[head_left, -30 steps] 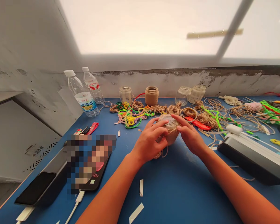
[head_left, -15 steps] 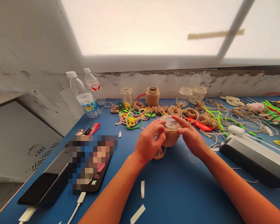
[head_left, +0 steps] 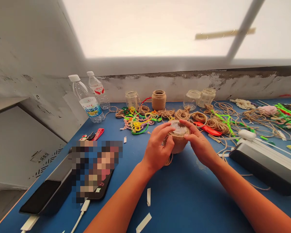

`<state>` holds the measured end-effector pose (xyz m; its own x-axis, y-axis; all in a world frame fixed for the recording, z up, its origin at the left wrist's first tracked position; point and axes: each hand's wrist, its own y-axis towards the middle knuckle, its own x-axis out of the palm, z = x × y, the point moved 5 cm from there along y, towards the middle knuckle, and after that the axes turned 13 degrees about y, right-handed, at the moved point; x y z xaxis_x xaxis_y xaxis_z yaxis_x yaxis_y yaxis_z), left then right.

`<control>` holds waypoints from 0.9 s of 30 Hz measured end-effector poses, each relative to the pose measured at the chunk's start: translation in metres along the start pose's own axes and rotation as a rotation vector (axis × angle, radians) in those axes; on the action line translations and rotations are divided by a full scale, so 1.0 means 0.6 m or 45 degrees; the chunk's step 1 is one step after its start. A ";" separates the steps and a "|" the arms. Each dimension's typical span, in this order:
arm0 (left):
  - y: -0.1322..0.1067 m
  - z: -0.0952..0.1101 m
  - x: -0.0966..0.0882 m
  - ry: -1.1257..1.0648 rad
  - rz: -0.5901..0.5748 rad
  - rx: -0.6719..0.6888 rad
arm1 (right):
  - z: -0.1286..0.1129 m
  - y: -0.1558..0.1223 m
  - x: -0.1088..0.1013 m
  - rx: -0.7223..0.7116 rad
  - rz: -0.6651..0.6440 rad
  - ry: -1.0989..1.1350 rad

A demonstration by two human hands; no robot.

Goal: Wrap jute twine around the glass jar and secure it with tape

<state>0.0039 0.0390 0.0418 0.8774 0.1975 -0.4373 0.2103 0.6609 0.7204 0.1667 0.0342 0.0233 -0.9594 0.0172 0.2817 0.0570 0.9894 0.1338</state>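
Observation:
A glass jar [head_left: 179, 145] wound with brown twine stands on the blue table in front of me, a clear round glass face showing at its top. My left hand [head_left: 157, 147] curls round its left side, thumb and fingers near the top edge. On the opposite side, my right hand [head_left: 200, 145] grips the jar between its thumb below the edge and its fingers at the top. A bunch of loose twine [head_left: 170, 160] hangs beside the jar under my left hand, which partly hides it.
Behind lie twine coils [head_left: 181, 114], coloured cords [head_left: 138, 123] and a red tool [head_left: 210, 128]. A twine-covered jar [head_left: 158, 101] and several bare glass jars [head_left: 193, 98] line the wall. Two bottles [head_left: 91, 106] and phones [head_left: 40, 197] are left; a black-and-white box [head_left: 264, 168] is right.
My left hand has shifted slightly right and closer round the jar, covering more of the loose twine. My right hand stays nearly in place on the jar.

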 end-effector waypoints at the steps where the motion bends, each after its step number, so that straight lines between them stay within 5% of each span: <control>1: -0.002 0.003 0.003 0.039 -0.023 0.016 | 0.000 -0.001 0.001 0.000 0.005 -0.010; 15: -0.003 -0.002 0.015 0.231 -0.209 -0.043 | -0.008 -0.008 0.013 0.050 0.029 -0.062; 27: -0.008 -0.007 0.015 0.153 -0.148 -0.152 | -0.017 -0.006 0.016 -0.010 -0.006 -0.264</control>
<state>0.0088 0.0408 0.0321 0.7910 0.1949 -0.5800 0.2486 0.7638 0.5956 0.1600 0.0295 0.0351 -0.9960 0.0425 0.0791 0.0535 0.9884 0.1423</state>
